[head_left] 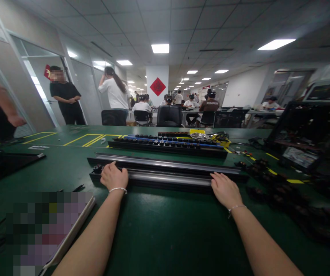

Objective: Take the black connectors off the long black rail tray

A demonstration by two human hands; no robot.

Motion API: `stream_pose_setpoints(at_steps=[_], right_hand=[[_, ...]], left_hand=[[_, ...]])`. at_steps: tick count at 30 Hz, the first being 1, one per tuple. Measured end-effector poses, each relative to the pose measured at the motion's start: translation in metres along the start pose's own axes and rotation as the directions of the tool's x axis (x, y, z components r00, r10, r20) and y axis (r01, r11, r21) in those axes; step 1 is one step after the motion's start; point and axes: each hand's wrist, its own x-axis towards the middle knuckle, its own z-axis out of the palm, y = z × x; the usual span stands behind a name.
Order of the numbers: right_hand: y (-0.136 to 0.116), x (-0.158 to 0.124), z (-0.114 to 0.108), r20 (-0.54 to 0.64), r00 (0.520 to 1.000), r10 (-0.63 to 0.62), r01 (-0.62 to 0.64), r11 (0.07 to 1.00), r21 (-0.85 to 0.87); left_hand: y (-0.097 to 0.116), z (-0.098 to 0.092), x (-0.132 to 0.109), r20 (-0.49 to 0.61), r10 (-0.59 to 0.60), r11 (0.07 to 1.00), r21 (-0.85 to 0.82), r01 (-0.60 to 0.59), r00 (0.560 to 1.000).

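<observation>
A long black channel rail with a shiny grey inner face lies crosswise on the green table, nearest to me. My left hand is closed over its left part, beside a small dark piece at the end. Over its right part bends my right hand, its fingers curled on the rail's edge and the fingertips partly hidden. Just behind lies a second, similar rail, parallel to the first. Farther back, another black rail carries rows of small dark and metallic parts along a blue strip.
Dark small parts are heaped at right, before a black open case. Cables and a yellow holder lie behind the rails. A blurred-out flat object lies front left, a black tray beyond. People stand or sit behind the table.
</observation>
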Motion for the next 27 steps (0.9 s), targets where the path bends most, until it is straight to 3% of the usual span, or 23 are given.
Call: stream_pose_setpoints(at_steps=[5, 27], right_hand=[[-0.0001, 0.0001, 0.0012, 0.069, 0.998, -0.004, 0.004, 1.000, -0.006], [-0.0010, 0.0002, -0.0021, 0.057, 0.998, 0.001, -0.004, 0.999, 0.042]], left_hand=[[-0.0040, 0.0023, 0.0040, 0.128, -0.070, 0.996, 0.056, 0.063, 0.989], [-0.0024, -0.0014, 0.0067, 0.185, -0.085, 0.996, -0.002, 0.087, 0.979]])
